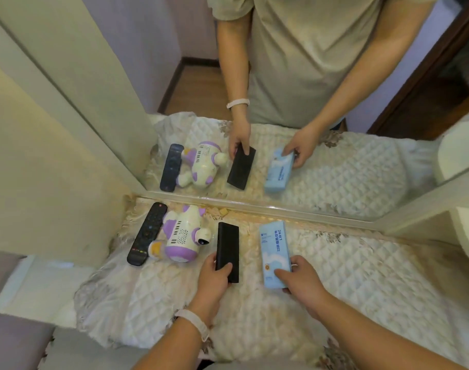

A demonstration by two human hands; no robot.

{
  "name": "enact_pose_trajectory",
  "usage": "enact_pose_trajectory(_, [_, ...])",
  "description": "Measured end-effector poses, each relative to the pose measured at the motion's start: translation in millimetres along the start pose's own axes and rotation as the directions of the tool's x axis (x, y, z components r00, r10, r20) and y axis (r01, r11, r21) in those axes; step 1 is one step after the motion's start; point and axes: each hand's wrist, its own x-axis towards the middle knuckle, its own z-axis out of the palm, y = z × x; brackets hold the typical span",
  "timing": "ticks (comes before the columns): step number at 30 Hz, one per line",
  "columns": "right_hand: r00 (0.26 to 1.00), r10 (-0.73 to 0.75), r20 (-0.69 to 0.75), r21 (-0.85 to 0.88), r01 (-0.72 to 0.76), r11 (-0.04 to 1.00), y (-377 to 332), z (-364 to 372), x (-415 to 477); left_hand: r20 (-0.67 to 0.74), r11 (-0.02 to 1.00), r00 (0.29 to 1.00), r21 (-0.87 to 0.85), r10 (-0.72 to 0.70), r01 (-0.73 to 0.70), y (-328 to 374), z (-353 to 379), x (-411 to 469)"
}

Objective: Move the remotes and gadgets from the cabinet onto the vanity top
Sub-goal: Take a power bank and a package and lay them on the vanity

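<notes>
Your left hand (214, 271) grips the near end of the black box (228, 251) lying on the quilted cover (374, 276). Your right hand (300, 279) holds the blue box's (274, 252) near end. Left of both hands: toy (180, 235), remote (146, 233).

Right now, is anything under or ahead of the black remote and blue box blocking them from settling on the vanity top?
Nothing visible. The left hand holds the black remote, the right hand the blue box; both already lie on the quilted cover.
</notes>
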Motion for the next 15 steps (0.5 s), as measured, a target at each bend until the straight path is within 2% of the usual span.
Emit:
enact_pose_trajectory(7, [0.997, 0.066, -0.028, -0.065, -0.067, 0.996, -6, 23, 42, 0.079, 0.998, 0.996, 0.048, 0.037, -0.041, -3, -7, 40])
enact_pose_trajectory(11, [0.998, 0.065, -0.014, -0.118, -0.067, 0.991, -4, 34, 55, 0.047, 0.941, 0.987, 0.298, 0.156, -0.163, -3, -9, 43])
enact_pose_trajectory(15, [0.999, -0.043, -0.019, -0.359, 0.033, 0.933, -5, 35, 58, 0.037, 0.814, 0.955, 0.513, 0.296, -0.272, -4, -8, 40])
